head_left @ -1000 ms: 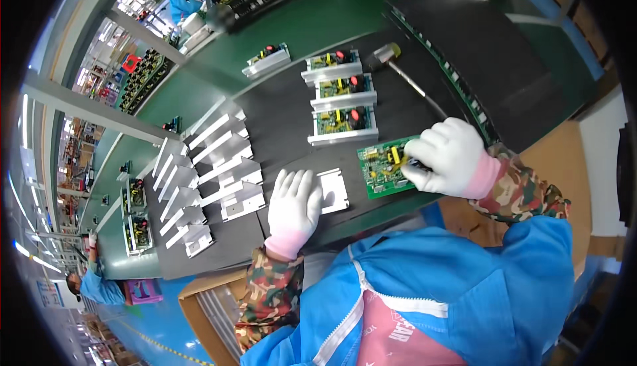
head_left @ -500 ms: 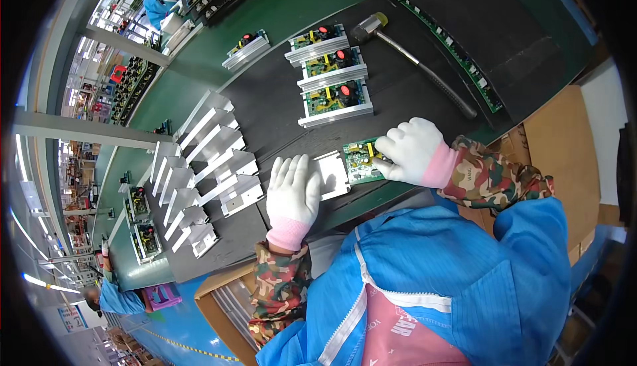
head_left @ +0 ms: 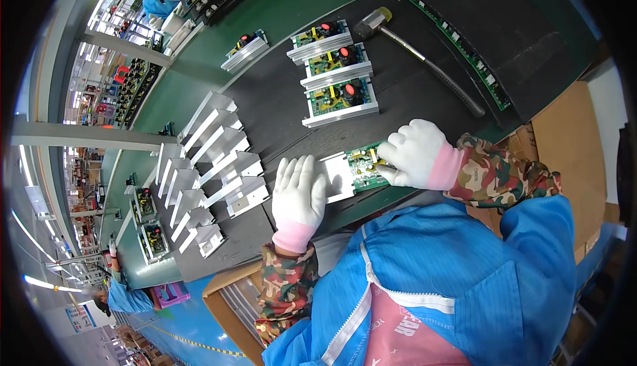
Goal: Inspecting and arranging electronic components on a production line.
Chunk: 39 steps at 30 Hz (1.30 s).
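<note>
My left hand, in a white glove with a pink cuff, lies with its fingers stretched out against the left side of a silver metal heat-sink bracket. A green circuit board with yellow and dark parts meets the bracket's right end and seems to reach partly into it. My right hand, gloved alike, grips the board's right part between thumb and curled fingers. Its fingers hide that end of the board.
Bare silver brackets stand in rows at left. Several boards in brackets line up ahead, with a hammer to their right. A long board strip lies farther right. Cardboard boxes flank the bench; a co-worker sits across.
The whole view has shifted slightly. Both hands keep nearly the same pose on the bracket and board, and I can make out no clear movement of the board against the bracket.
</note>
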### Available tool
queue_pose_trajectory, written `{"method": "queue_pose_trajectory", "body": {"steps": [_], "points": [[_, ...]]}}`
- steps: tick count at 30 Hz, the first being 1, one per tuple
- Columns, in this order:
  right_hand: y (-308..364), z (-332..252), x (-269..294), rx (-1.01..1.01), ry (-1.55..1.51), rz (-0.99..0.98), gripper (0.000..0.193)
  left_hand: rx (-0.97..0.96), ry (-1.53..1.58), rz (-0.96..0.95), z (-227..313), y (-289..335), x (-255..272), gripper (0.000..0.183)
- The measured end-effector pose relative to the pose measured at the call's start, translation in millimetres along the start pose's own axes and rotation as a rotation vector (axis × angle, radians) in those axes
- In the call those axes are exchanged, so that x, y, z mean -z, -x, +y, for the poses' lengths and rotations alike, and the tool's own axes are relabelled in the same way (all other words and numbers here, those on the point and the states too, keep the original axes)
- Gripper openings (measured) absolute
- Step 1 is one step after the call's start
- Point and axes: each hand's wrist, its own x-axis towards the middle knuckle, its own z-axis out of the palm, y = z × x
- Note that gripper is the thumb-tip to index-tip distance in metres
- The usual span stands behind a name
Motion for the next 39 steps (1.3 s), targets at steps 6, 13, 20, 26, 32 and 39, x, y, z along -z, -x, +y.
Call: {"method": "queue_pose_trajectory", "body": {"steps": [6,13,20,26,32,39], "points": [[2,3,-2,0.045,-0.018,0.019,0.027,-0.020,-0.005,0.010,0,0,0,0.039],[0,3,-1,0.090,-0.031,-0.003,0.027,-0.061,-0.002,-0.016,1,-5,4,0.039],[-3,-14,-13,0.097,-0.095,0.107,0.026,-0.041,-0.002,0.017,-3,0,5,0.042],[-6,-24,-15,0.027,-0.154,0.136,0.027,-0.023,0.104,0.073,3,-6,1,0.041],[-15,-21,18,0.083,-0.321,0.053,0.051,0.021,-0.004,0.120,5,11,2,0.043],[16,2,-36,0.126,-0.545,0.061,0.081,0.071,0.023,0.088,15,6,-2,0.045]]}}
